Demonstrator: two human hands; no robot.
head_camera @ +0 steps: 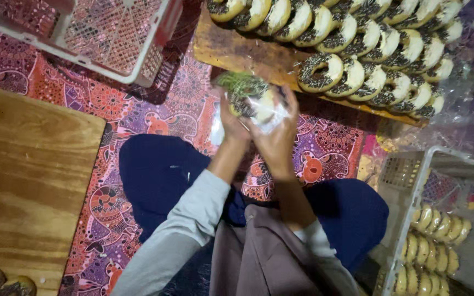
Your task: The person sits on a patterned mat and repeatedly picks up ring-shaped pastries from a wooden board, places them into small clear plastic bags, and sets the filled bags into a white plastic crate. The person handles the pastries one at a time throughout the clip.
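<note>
Clear plastic bag (pixel 270 118), slippery; my left hand (pixel 231 125) and right hand (pixel 276 137) clasp the soft, fragile doughnut (pixel 246 94) by its rim.

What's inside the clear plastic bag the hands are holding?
A ring doughnut with dark sprinkles sits inside the clear plastic bag, held by the left hand and right hand. Fingers cover its lower part.

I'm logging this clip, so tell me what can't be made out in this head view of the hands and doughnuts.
- Doughnut in both hands: blurred, partly behind clear plastic wrap.
- Left hand and right hand: grip unclear, fingers hidden behind doughnut and wrap.
- Doughnut rows on the wooden board: cut off by the top edge.
- Right crate: contents cut by the bottom edge.
</note>
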